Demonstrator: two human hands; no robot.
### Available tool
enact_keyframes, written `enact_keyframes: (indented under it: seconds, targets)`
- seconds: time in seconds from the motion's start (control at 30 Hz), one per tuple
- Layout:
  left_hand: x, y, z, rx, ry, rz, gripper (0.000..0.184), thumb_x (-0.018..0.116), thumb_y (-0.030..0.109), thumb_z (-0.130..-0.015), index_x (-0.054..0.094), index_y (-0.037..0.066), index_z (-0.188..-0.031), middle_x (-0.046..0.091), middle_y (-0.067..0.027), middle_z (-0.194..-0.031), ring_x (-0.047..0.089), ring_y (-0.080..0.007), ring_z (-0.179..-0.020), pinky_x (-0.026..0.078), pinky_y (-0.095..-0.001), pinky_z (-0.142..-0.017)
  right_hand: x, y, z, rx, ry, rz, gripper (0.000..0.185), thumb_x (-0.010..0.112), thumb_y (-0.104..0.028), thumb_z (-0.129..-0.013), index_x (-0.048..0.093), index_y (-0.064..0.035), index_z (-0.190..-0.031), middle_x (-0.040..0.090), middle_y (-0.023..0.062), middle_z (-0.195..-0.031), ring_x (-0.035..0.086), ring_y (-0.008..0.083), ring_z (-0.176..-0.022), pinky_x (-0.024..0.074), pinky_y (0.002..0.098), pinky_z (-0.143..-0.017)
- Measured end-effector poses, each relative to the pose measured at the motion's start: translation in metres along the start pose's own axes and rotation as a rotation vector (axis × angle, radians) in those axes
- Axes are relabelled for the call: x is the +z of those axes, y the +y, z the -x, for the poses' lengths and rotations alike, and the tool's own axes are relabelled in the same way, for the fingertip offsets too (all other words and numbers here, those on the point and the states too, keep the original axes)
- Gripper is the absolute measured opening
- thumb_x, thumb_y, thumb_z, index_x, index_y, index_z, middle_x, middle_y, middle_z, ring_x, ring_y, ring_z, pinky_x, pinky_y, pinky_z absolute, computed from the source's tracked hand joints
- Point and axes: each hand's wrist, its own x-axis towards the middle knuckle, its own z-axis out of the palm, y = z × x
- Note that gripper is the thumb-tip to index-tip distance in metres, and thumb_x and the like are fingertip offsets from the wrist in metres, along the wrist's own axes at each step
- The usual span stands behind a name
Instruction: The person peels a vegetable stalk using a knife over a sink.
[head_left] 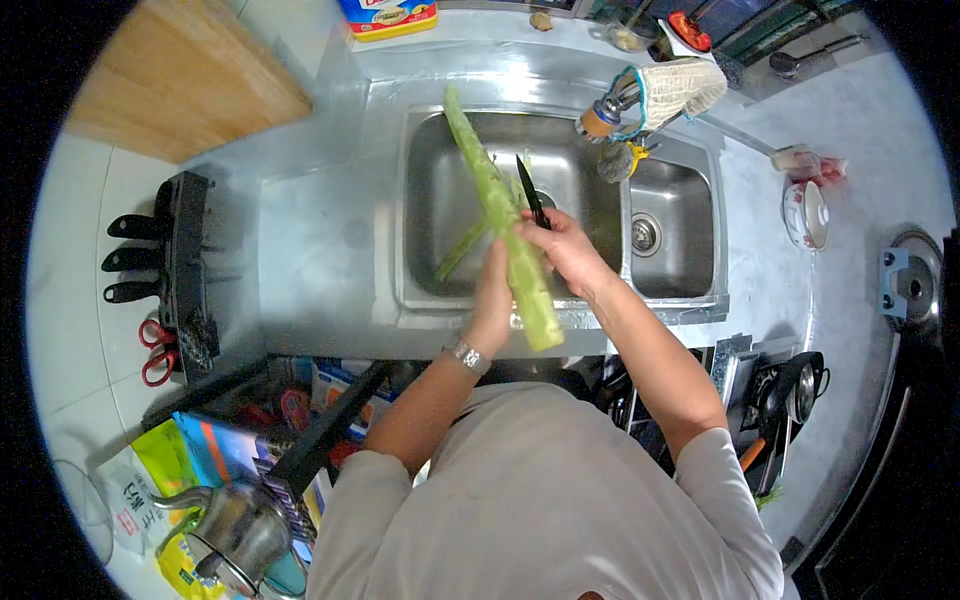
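Observation:
A long pale-green celtuce stem (pixel 497 195) slants over the large sink basin (pixel 590 150), its thick cut end toward my body. My left hand (pixel 490 295) is wrapped round its lower part; some of the fingers are hidden behind the stem. In my right hand (pixel 568 250) is a small black-bladed knife (pixel 529 185), held close beside the stem with the blade pointing away from me. Under the stem, a green strip (pixel 462 250) that looks like peel hangs down or lies in the basin; which, I cannot tell.
To the right is a smaller basin (pixel 672 235). A faucet (pixel 600 118) with a mesh bag (pixel 682 92) and a scrubber (pixel 615 162) stands behind. Left, a rack (pixel 188 270) holds several black-handled knives and red scissors (pixel 157 352). A floral bowl (pixel 806 215) sits on the right counter.

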Motion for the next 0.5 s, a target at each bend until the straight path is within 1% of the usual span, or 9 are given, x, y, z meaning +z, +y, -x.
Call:
enact_keyframes:
  seconds: [0.03, 0.07, 0.1, 0.13, 0.2, 0.3, 0.37, 0.43, 0.5]
  targets:
    - [0.002, 0.006, -0.004, -0.001, -0.003, 0.001, 0.058, 0.032, 0.057, -0.102, 0.054, 0.009, -0.125, 0.065, -0.0071, -0.106, 0.064, -0.0176, -0.09, 0.053, -0.0346, -0.079, 0.0, -0.003, 0.003, 0.032, -0.027, -0.025, 0.033, 0.068, -0.025, -0.088, 0.059, -0.0077, -0.115, 0.061, -0.0006, -0.085, 0.054, 0.0076, -0.07, 0.0398, 0.0242, -0.056]
    - [0.002, 0.014, -0.009, -0.108, -0.088, 0.217, 0.057, 0.035, 0.056, -0.101, 0.055, 0.009, -0.125, 0.065, -0.0058, -0.105, 0.063, -0.0171, -0.09, 0.053, -0.0339, -0.079, 0.0, -0.004, 0.006, 0.065, -0.054, -0.049, 0.038, 0.07, -0.026, -0.087, 0.057, -0.0063, -0.118, 0.063, 0.0025, -0.089, 0.058, 0.0106, -0.078, 0.0454, 0.0269, -0.061]
    - [0.004, 0.021, -0.013, -0.215, -0.176, 0.433, 0.055, 0.037, 0.056, -0.1, 0.056, 0.009, -0.124, 0.065, -0.0045, -0.105, 0.062, -0.0167, -0.091, 0.052, -0.0333, -0.079, -0.001, -0.001, 0.006, 0.064, -0.049, -0.048, 0.038, 0.07, -0.026, -0.087, 0.057, -0.0063, -0.118, 0.063, 0.0025, -0.089, 0.058, 0.0106, -0.078, 0.0454, 0.0269, -0.061]
    - [0.0, 0.018, -0.019, -0.233, -0.228, 0.485, 0.049, 0.045, 0.051, -0.099, 0.058, 0.01, -0.122, 0.065, -0.0044, -0.104, 0.062, -0.0165, -0.09, 0.052, -0.0316, -0.078, -0.001, 0.004, 0.004, 0.064, -0.043, -0.062, 0.037, 0.069, -0.027, -0.088, 0.058, -0.0063, -0.117, 0.064, 0.0026, -0.091, 0.058, 0.0116, -0.077, 0.0461, 0.0269, -0.062]
    - [0.003, 0.02, -0.019, -0.238, -0.23, 0.486, 0.046, 0.047, 0.049, -0.098, 0.058, 0.01, -0.121, 0.065, -0.0046, -0.105, 0.062, -0.0171, -0.09, 0.052, -0.0319, -0.078, -0.002, 0.005, 0.005, 0.066, -0.033, -0.074, 0.036, 0.068, -0.028, -0.088, 0.059, -0.0062, -0.116, 0.065, 0.0028, -0.093, 0.059, 0.0125, -0.077, 0.0469, 0.0268, -0.063]
    - [0.006, 0.02, -0.022, -0.243, -0.225, 0.498, 0.042, 0.052, 0.045, -0.098, 0.057, 0.009, -0.121, 0.065, -0.0053, -0.106, 0.062, -0.0182, -0.09, 0.052, -0.0333, -0.079, -0.006, -0.002, 0.017, 0.006, 0.017, 0.067, 0.032, 0.062, -0.027, -0.093, 0.06, -0.0033, -0.115, 0.066, 0.005, -0.09, 0.061, 0.0139, -0.076, 0.0486, 0.0281, -0.066]
    - [0.011, 0.02, -0.026, -0.237, -0.223, 0.512, 0.042, 0.053, 0.043, -0.097, 0.055, 0.009, -0.121, 0.064, -0.0057, -0.107, 0.062, -0.0189, -0.091, 0.052, -0.0343, -0.08, -0.016, -0.005, 0.024, -0.269, 0.044, 0.316, 0.031, 0.054, -0.026, -0.097, 0.061, 0.0005, -0.112, 0.066, 0.007, -0.084, 0.061, 0.014, -0.073, 0.049, 0.0298, -0.065]
    - [0.023, 0.032, -0.02, -0.181, -0.07, 0.476, 0.046, 0.053, 0.044, -0.097, 0.051, 0.007, -0.125, 0.064, -0.0059, -0.105, 0.062, -0.02, -0.09, 0.052, -0.0344, -0.08, -0.034, 0.012, 0.02, -0.251, 0.088, 0.292, 0.031, 0.052, -0.026, -0.098, 0.061, 0.0016, -0.11, 0.067, 0.0082, -0.081, 0.062, 0.0151, -0.071, 0.0494, 0.0306, -0.066]
    - [0.027, 0.046, -0.013, -0.198, -0.061, 0.448, 0.045, 0.054, 0.044, -0.098, 0.051, 0.008, -0.124, 0.064, -0.0051, -0.101, 0.061, -0.0197, -0.087, 0.052, -0.0342, -0.078, -0.045, 0.018, 0.018, -0.235, 0.128, 0.272, 0.032, 0.05, -0.025, -0.1, 0.062, 0.0027, -0.109, 0.067, 0.0094, -0.079, 0.063, 0.0163, -0.07, 0.0499, 0.0314, -0.067]
